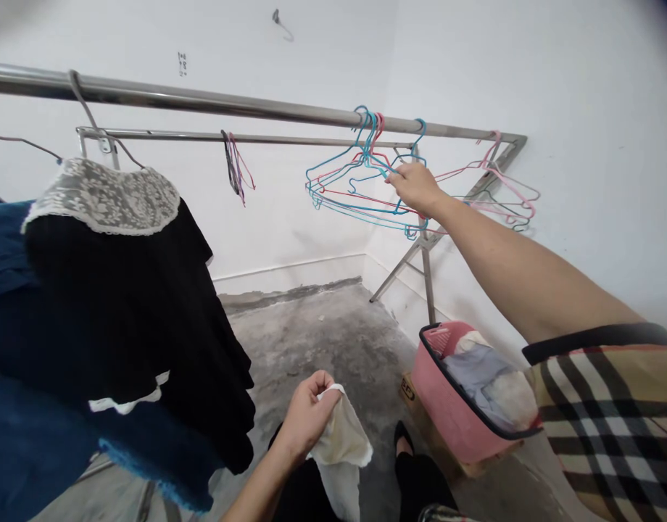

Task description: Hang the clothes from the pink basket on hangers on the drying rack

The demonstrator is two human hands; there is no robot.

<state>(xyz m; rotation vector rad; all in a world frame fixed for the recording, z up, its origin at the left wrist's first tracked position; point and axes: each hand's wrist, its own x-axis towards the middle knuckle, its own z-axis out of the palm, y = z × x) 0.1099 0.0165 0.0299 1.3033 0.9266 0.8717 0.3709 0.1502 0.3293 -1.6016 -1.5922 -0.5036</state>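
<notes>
Low in front of me, my left hand [307, 415] pinches a small white and cream cloth garment [344, 435] by its top edge; the rest hangs down toward my legs. My right hand [416, 188] reaches up to the metal rail [230, 100], its fingers closed on a blue clothes hanger [382, 165]. That hanger is among several blue and red hangers [338, 190] bunched together on the rail. Just which hanger wire lies between the fingers is partly covered by the hand.
A black top with a lace collar [116, 196] hangs at left beside dark blue clothes [7, 254]. Pink hangers [507, 181] hang at the rail's right end. At lower right, a pink basket [447, 406] of laundry [491, 377] rests on a cardboard box [415, 402].
</notes>
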